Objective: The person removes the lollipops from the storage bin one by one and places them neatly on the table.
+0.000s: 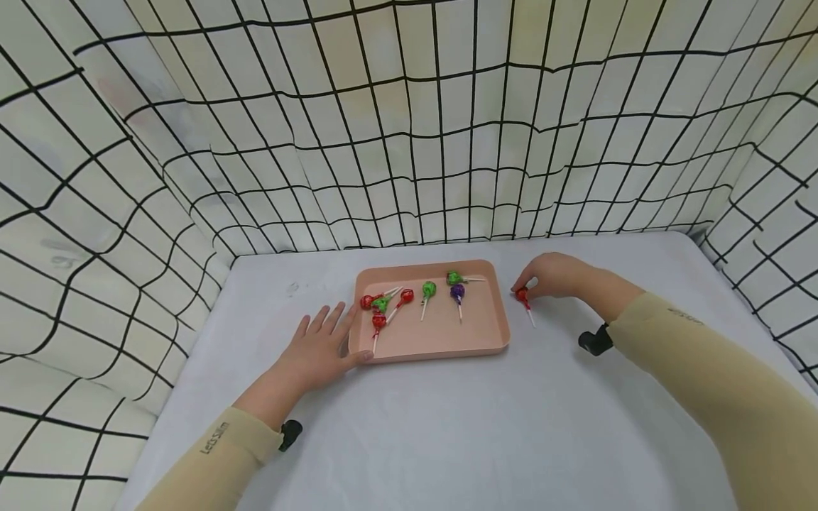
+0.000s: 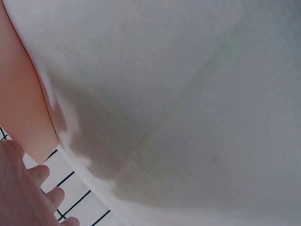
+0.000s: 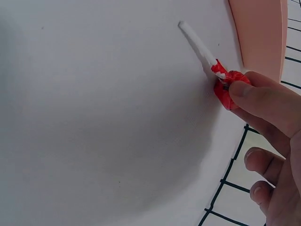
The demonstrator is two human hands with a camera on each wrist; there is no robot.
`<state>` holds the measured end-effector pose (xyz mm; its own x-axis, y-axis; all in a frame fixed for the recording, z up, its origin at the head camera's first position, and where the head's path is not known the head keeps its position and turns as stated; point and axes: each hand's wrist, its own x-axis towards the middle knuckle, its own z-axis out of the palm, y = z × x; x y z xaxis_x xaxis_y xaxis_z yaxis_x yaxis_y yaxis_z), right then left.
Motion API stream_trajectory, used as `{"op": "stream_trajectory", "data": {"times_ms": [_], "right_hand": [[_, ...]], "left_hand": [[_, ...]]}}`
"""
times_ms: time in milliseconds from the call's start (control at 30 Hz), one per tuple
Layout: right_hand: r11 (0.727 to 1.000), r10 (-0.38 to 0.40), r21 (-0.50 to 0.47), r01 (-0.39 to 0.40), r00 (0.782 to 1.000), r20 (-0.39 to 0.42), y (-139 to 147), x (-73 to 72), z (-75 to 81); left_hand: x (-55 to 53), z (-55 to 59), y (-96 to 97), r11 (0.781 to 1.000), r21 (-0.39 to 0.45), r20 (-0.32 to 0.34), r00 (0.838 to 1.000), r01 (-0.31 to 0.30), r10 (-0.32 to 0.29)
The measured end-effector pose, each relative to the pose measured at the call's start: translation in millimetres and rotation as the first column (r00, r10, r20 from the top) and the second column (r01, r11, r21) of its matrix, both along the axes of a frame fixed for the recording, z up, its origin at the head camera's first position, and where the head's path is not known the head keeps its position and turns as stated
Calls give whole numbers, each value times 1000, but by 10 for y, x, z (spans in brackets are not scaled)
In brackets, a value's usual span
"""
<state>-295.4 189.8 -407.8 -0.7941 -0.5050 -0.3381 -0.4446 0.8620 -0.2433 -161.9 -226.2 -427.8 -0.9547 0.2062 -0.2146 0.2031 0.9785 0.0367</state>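
Note:
Just right of the pink tray (image 1: 441,349), my right hand (image 1: 557,275) pinches the red wrapped head of a lollipop (image 3: 231,89) between thumb and fingers. Its white stick (image 3: 195,40) points away from the hand, low over the white tabletop. My left hand (image 1: 322,351) spreads its straight fingers at the tray's left edge, thumb at the near left corner. Inside the tray, red lollipops (image 1: 379,321) and a green one (image 1: 380,304) cluster at the left. A green lollipop (image 1: 429,289) lies mid-tray, with a purple one (image 1: 457,292) and another green one (image 1: 454,277) farther right.
A white cloth with a black grid (image 1: 441,149) rises behind the table and along both sides. The white table surface (image 1: 434,433) stretches in front of the tray. Small black devices (image 1: 596,341) sit at both wrists beside the beige sleeves.

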Motion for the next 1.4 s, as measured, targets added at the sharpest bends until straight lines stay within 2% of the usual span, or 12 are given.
{"op": "stream_trajectory", "data": {"times_ms": [267, 633, 900, 1400], "right_hand": [[1000, 5, -18, -5, 1000, 3, 14, -26, 7], [997, 28, -72, -29, 1000, -11, 16, -18, 188], [994, -10, -110, 12, 1000, 20, -2, -22, 242], [990, -12, -141, 11, 1000, -3, -350, -76, 342]], "left_hand": [[-3, 20, 5, 1000, -5, 1, 1000, 2, -2], [2, -6, 1, 1000, 4, -20, 1000, 11, -11], [4, 6, -2, 1000, 7, -27, 1000, 16, -16], [-13, -16, -16, 1000, 1, -9, 1000, 9, -9]]}}
